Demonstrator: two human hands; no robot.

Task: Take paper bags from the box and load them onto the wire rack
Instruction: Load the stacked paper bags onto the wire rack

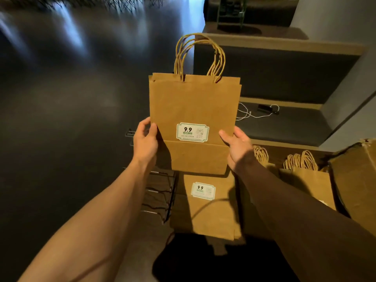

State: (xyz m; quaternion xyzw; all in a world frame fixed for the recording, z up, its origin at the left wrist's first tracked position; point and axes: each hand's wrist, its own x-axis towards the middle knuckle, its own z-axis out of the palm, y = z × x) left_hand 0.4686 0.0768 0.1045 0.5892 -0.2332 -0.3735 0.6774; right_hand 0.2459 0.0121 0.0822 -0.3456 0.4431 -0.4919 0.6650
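Observation:
I hold a flat bundle of brown paper bags (193, 104) upright in front of me, twisted handles up and a white "9.9" label facing me. My left hand (145, 139) grips its lower left edge and my right hand (237, 145) grips its lower right edge. Below the bundle, more folded bags (205, 208) with the same label lie stacked. The black wire rack (160, 196) shows just left of that stack, partly hidden by my left forearm. The cardboard box (356, 176) stands at the right edge, with more bags (305, 176) beside it, handles up.
Dark glossy floor (61, 98) fills the left side. Wooden steps with dark faces (274, 78) rise behind the bags, with a white cable and a black adapter (264, 109) on one step. A green-framed stand (232, 13) is at the far top.

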